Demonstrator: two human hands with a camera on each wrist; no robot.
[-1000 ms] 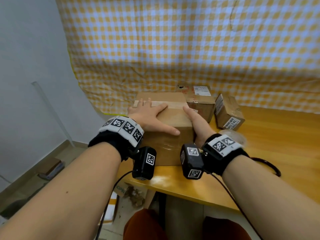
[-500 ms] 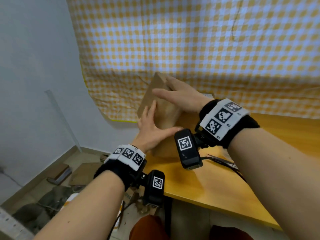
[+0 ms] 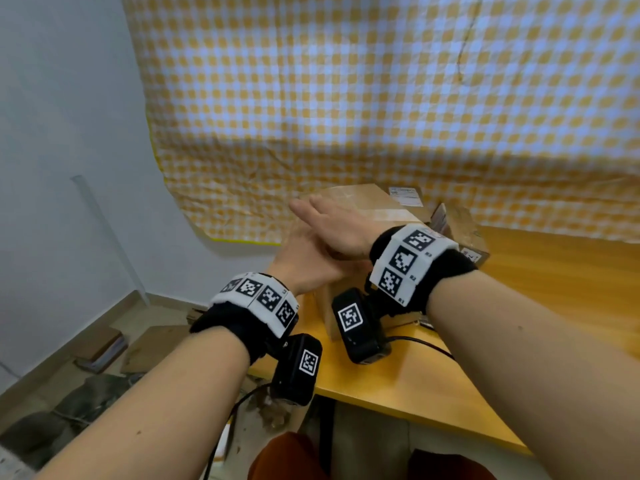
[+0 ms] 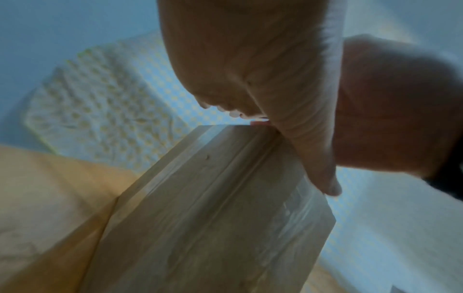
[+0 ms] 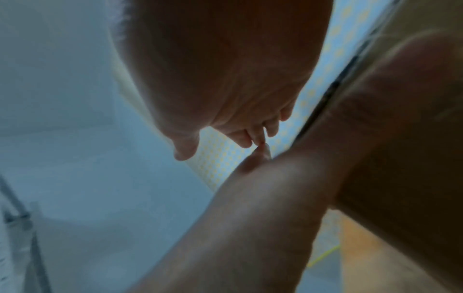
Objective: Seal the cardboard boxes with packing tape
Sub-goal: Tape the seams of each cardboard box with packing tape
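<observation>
Soft, even daylight fills the head view, brightest on the checked cloth [image 3: 381, 98], whose lines bow toward the edges from the wide lens; the hands there are smeared by motion blur. Both wrist views are dim, bluish and soft, with the left hand [image 4: 263, 79] and right hand [image 5: 220, 69] backlit into dark, out-of-focus masses. A pale sheen of glare lies on the cardboard box [image 4: 213, 218].

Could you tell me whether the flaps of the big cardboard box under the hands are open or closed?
Closed. The cardboard box shows a flat face with clear tape along its seam; no flap stands up.
</observation>
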